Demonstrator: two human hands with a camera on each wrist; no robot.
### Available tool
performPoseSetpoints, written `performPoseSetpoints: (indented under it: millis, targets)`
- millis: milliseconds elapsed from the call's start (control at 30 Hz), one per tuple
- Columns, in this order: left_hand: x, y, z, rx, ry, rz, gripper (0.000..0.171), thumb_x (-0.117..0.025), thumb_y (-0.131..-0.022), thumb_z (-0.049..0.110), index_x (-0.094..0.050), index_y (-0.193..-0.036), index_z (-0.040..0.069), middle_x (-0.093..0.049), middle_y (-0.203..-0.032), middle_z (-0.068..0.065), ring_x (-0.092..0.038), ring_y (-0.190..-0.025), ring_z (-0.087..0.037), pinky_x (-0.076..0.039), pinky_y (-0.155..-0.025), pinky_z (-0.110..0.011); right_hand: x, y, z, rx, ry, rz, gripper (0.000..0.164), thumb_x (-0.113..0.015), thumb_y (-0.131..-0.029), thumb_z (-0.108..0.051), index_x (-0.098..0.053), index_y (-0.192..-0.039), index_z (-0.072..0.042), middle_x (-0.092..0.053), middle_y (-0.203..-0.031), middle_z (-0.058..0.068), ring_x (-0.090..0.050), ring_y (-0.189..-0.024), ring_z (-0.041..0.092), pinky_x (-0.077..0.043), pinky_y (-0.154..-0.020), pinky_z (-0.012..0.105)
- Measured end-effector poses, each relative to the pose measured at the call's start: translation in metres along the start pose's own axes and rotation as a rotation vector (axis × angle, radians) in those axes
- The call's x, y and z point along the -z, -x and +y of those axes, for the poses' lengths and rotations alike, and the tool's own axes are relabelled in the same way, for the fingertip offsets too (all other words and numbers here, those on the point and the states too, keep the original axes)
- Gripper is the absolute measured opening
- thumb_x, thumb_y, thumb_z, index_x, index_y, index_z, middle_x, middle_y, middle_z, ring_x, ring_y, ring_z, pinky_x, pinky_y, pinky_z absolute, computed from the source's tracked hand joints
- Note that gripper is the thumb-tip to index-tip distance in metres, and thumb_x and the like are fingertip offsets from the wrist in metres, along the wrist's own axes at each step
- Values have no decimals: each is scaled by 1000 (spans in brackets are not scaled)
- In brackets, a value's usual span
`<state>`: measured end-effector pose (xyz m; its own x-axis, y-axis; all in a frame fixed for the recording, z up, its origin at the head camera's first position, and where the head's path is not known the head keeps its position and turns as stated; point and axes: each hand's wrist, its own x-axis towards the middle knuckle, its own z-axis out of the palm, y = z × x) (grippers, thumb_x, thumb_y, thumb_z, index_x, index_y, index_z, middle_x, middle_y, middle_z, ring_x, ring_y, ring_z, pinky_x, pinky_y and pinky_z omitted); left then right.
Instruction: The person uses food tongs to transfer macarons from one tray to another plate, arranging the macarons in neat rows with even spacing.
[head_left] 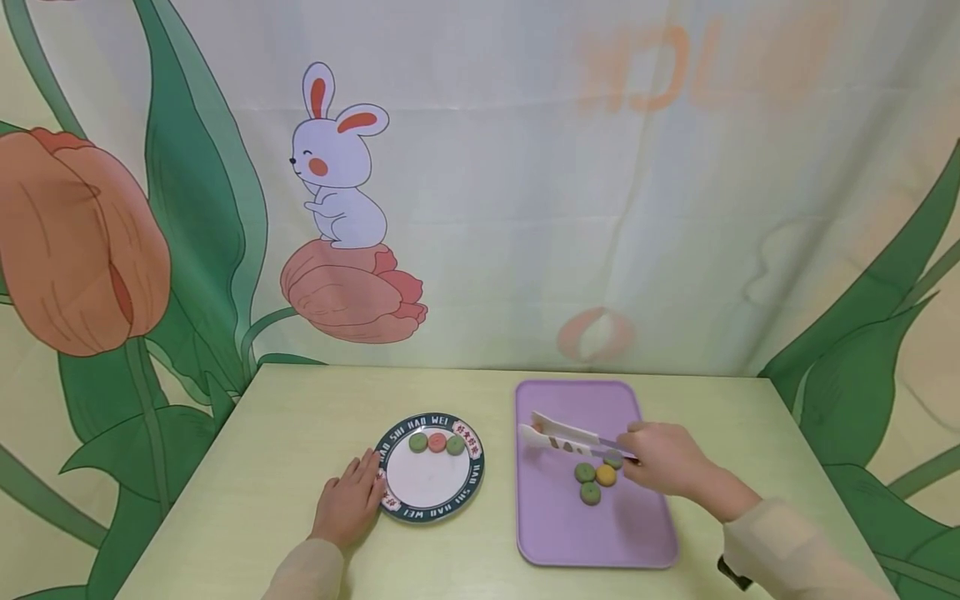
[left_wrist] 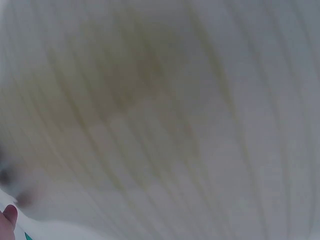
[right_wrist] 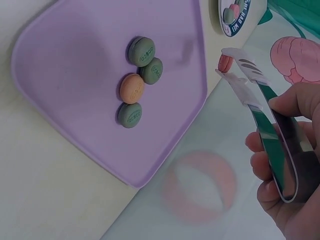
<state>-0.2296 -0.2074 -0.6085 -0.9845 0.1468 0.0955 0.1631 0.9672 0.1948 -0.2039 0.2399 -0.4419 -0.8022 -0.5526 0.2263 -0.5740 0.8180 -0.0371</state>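
Observation:
My right hand (head_left: 663, 458) grips metal tongs (right_wrist: 270, 145) with white tips, held above the purple tray (head_left: 592, 537). A pinkish-red macaron (right_wrist: 225, 63) is pinched between the tong tips. Below on the tray lie several green macarons (head_left: 590, 493) and one yellow-orange macaron (right_wrist: 132, 88), close together. My left hand (head_left: 347, 500) lies at the left rim of a round plate (head_left: 427, 485), its fingers extended and touching the edge. On the plate, a pink macaron (head_left: 437, 442) sits between two green ones in a row. Sleeve fabric (left_wrist: 160, 120) covers most of the left wrist view.
The pale table (head_left: 300, 417) carries the plate on the left and the tray on the right. A printed curtain (head_left: 487, 208) with a rabbit and tulips hangs behind its far edge. The tray has a low raised rim.

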Motion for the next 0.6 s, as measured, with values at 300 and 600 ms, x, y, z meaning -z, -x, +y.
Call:
performPoseSetpoints:
  millis: [300,600]
  targets:
    - [2,1,1,1,-3,2,53,-34,-93,38,-32,-137,9,-33,-142,-8,-34,-127,-32,-34,-95,-51,0,-5,-8,-8,-7,-33,16,-61,-69,-14,-49,-60,-18,-36,-56,-10,-27,-47,3,-22,-41,16]
    - [3,1,1,-3,-1,-6,53,-34,-93,37,-32,-137,8,-33,-142,-9,-34,-127,-32,-34,-95,-52,-9,-9,-16,9,-19,-14,15,-59,-68,-19,-46,-60,-21,-33,-57,-12,-27,-48,0,-22,-40,15]
